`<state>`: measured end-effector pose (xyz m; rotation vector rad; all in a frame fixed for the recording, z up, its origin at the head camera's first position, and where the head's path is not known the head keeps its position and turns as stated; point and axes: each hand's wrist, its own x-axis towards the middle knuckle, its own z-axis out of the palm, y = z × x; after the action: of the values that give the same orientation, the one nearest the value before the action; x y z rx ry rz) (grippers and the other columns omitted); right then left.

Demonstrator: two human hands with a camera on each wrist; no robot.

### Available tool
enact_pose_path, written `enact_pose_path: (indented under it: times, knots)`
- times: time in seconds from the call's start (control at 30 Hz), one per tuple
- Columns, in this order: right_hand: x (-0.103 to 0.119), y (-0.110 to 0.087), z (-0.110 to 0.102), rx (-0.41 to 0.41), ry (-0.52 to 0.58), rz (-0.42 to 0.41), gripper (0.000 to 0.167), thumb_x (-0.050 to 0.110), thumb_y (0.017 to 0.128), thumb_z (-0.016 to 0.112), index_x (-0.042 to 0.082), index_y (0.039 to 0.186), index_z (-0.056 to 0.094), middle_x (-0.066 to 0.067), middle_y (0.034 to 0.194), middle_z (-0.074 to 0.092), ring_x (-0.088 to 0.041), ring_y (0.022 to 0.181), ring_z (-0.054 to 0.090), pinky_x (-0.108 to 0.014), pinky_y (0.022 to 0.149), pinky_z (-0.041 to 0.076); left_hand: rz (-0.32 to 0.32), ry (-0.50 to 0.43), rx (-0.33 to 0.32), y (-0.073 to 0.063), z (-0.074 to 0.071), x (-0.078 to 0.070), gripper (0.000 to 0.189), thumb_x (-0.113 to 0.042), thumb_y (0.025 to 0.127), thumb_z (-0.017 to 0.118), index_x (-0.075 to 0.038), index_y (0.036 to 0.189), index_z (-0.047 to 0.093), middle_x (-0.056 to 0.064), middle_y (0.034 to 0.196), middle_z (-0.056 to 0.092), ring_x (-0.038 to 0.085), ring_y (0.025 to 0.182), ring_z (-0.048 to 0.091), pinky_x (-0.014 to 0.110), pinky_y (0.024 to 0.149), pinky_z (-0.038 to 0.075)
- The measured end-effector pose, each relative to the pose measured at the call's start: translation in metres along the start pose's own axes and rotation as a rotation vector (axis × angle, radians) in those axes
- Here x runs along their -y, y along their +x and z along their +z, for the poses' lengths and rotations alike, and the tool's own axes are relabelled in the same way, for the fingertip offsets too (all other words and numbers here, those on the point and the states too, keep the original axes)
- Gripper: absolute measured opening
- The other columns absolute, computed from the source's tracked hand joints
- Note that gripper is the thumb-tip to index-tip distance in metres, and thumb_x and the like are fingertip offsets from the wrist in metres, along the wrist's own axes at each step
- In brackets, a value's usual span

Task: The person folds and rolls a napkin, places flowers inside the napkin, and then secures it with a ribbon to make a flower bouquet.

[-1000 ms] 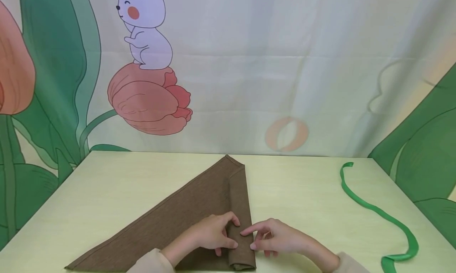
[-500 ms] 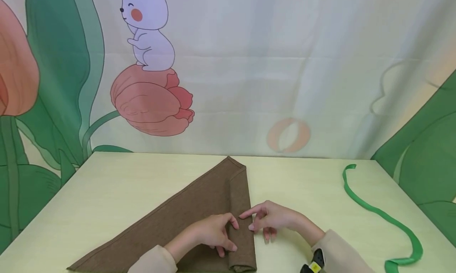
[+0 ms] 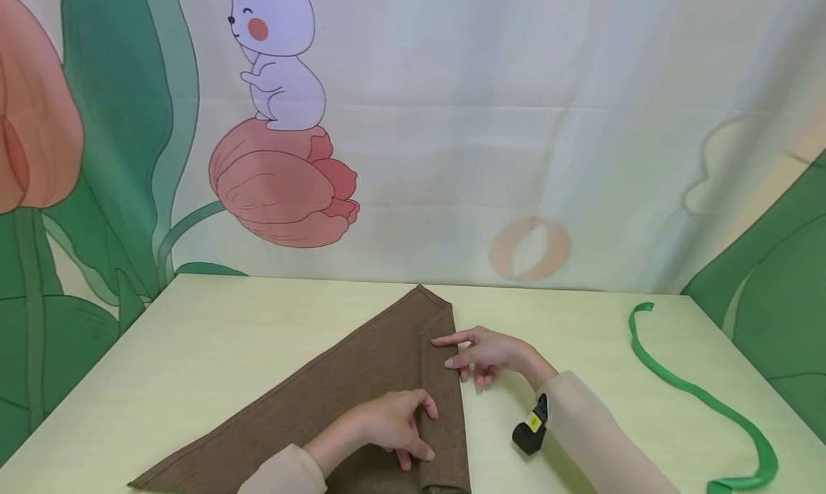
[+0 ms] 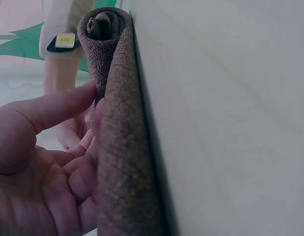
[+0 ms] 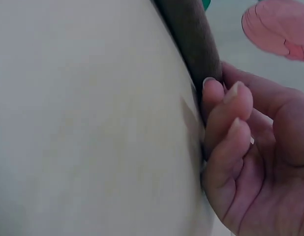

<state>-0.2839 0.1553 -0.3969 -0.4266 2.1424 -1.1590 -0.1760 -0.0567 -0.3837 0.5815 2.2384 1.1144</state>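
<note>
A brown cloth (image 3: 348, 368) lies on the table in a triangular shape, its right side wound into a long roll (image 3: 445, 437). In the head view my left hand (image 3: 393, 426) holds the lower part of this roll with curled index finger and thumb. The left wrist view shows the left thumb (image 4: 68, 103) against the roll and the spiral of its end (image 4: 104, 24). Farther up, my right hand (image 3: 493, 354) pinches the roll, index finger across its top and thumb at its right side. Its other fingers curl beside the cloth in the right wrist view.
A green ribbon (image 3: 703, 393) lies wavy along the right part of the pale table (image 3: 568, 315). Behind the table hangs a curtain (image 3: 413, 121) printed with a rabbit and tulips. A black device with a yellow label (image 3: 532, 426) is at the right wrist.
My right hand has moved up along the roll, away from the left hand and towards the far tip. The left hand stays at the lower part. The head view has shifted slightly.
</note>
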Motion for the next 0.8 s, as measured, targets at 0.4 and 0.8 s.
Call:
enact_pose_path:
  times: [0.4,0.8]
  knots:
    - [-0.001,0.025,-0.017,-0.274,0.065,-0.005,0.053,0.012,0.09,0.057,0.015,0.139,0.038,-0.004,0.056,0.055,-0.007,0.036,0.045,-0.02,0.037,0.036,-0.002,0.002,-0.002,0.001,0.002,-0.002,0.034,-0.009,0.075,0.074,-0.013,0.099,0.05,0.007,0.057,0.062,0.016,0.048,0.06,0.024,0.044,0.033]
    - [-0.002,-0.025,0.017,-0.13,0.019,-0.112,0.052,0.014,0.086,0.062,0.012,0.134,0.045,-0.009,0.072,0.062,-0.015,0.053,0.061,-0.026,0.045,0.047,-0.017,0.003,-0.012,0.002,0.004,-0.003,0.034,-0.006,0.075,0.073,-0.01,0.099,0.049,0.006,0.055,0.061,0.016,0.049,0.061,0.023,0.048,0.035]
